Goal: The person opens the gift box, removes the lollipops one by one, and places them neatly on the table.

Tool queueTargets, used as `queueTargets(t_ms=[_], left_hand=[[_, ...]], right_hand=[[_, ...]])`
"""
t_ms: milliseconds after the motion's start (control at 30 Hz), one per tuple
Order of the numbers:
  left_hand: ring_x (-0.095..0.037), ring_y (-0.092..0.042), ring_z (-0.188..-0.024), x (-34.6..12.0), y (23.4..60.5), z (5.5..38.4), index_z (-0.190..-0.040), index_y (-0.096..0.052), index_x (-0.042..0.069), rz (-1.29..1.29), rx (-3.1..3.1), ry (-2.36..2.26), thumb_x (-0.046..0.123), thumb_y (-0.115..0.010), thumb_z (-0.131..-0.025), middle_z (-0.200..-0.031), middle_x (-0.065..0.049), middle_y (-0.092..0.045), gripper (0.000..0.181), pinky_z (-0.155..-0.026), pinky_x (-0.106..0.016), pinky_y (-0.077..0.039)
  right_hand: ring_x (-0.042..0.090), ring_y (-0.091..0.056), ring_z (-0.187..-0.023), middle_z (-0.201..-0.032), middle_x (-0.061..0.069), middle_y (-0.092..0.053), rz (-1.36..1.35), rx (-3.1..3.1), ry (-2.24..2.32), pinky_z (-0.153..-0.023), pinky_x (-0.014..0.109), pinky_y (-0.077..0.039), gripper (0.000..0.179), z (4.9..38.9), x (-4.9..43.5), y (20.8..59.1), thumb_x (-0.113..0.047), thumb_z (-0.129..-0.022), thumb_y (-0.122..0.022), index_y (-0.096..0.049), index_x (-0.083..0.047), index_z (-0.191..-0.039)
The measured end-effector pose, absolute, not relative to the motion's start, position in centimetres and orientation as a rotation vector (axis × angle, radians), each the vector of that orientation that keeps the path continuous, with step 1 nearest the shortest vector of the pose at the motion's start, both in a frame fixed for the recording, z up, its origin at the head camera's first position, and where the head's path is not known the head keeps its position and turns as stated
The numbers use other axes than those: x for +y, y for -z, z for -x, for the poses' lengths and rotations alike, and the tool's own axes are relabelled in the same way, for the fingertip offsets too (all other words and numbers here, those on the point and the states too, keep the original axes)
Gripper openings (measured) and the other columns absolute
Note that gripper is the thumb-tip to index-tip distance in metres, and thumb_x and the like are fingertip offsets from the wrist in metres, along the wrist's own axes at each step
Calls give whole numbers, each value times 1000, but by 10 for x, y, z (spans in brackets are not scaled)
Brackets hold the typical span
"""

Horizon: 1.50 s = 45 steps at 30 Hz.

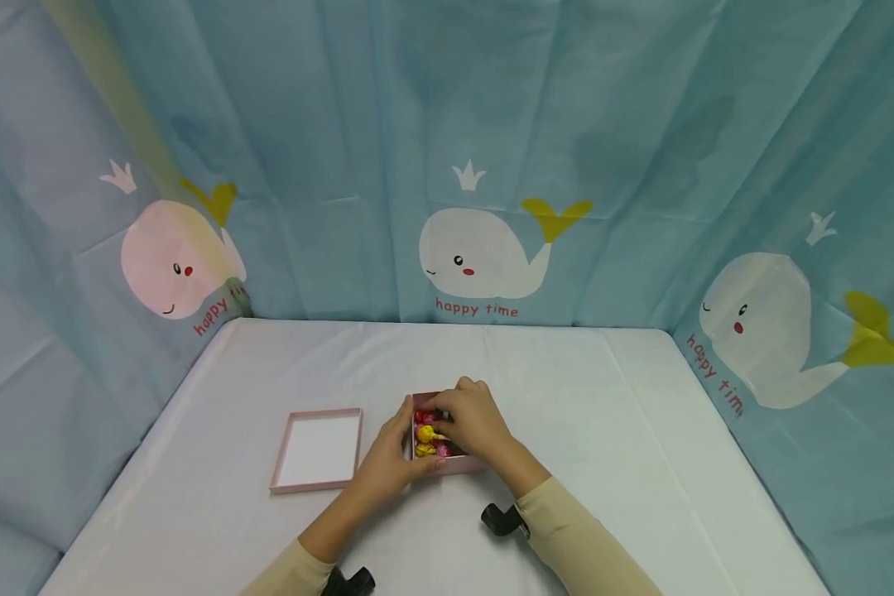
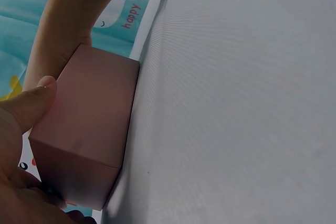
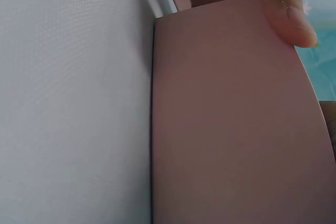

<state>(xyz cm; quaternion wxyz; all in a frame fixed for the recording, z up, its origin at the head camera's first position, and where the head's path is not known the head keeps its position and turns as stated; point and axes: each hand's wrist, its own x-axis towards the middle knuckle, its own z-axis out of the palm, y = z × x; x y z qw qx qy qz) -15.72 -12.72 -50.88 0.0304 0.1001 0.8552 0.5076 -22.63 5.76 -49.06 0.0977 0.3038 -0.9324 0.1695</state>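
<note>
A pink open box stands on the white table, with several wrapped lollipops in red, pink and yellow inside. My left hand grips its left side, the thumb along the front wall and the fingers round the left wall. In the left wrist view the thumb presses on the box's pink side. My right hand reaches over the right wall, its thumb and fingers bent down among the lollipops. Right by its thumb lies a yellow lollipop; I cannot tell whether the fingers pinch it.
Left of the box lies a shallow pink lid with its white inside facing up. A white cloth covers the table. A blue curtain printed with whales hangs behind and along both sides. Black wrist devices sit at both sleeves.
</note>
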Motion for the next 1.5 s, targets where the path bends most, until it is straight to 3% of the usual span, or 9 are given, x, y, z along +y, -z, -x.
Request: queueTargets(t_ms=[367,600,733,933,1233,1500], left_hand=[[-38,-29,-153,-132,509,152,-163,-26,9,-267,2665,-1557,38,-88,-81,-167,-15,-30,107,-124,-57,-29],[-40,-34,-150,-132,516,149,-163,-29,12,-255,2691,-1570,33,-89,-81,-164,-17,-35,104,-122,-56,-33],[-40,-35,-150,-130,519,148,-162,-31,11,-259,2698,-1591,30,-90,-80,-163,-18,-36,102,-122,-56,-33],[-40,-34,-150,-129,519,147,-162,-32,12,-263,2697,-1597,31,-89,-81,-163,-18,-36,101,-123,-56,-31],[-40,-35,-149,-129,518,148,-161,-33,15,-237,2691,-1600,30,-89,-81,-162,-18,-38,98,-123,-55,-31],[-38,-35,-150,-132,520,148,-161,-34,18,-262,2697,-1607,35,-88,-82,-163,-14,-37,97,-122,-52,-32]], right_hand=[[9,-54,-94,-107,-14,-74,-772,-2778,-810,-86,32,-47,24,227,59,490,-32,-88,-83,-78,-26,-111],[8,-54,-95,-105,-14,-75,-691,-2644,-996,-82,31,-51,24,227,66,491,-29,-85,-86,-78,-26,-108],[15,-58,-95,-103,-10,-75,-656,-2537,-1082,-80,33,-53,26,226,77,483,-25,-82,-89,-78,-22,-105],[17,-55,-90,-98,-9,-72,-540,-2457,-1172,-75,32,-50,27,222,97,472,-25,-80,-90,-78,-21,-104],[22,-54,-96,-98,-6,-66,-334,-2508,-1285,-74,35,-47,24,229,131,470,-29,-82,-89,-78,-26,-104],[22,-56,-98,-106,-1,-74,-206,-2593,-1283,-79,36,-47,29,243,153,481,-25,-84,-87,-77,-18,-110]])
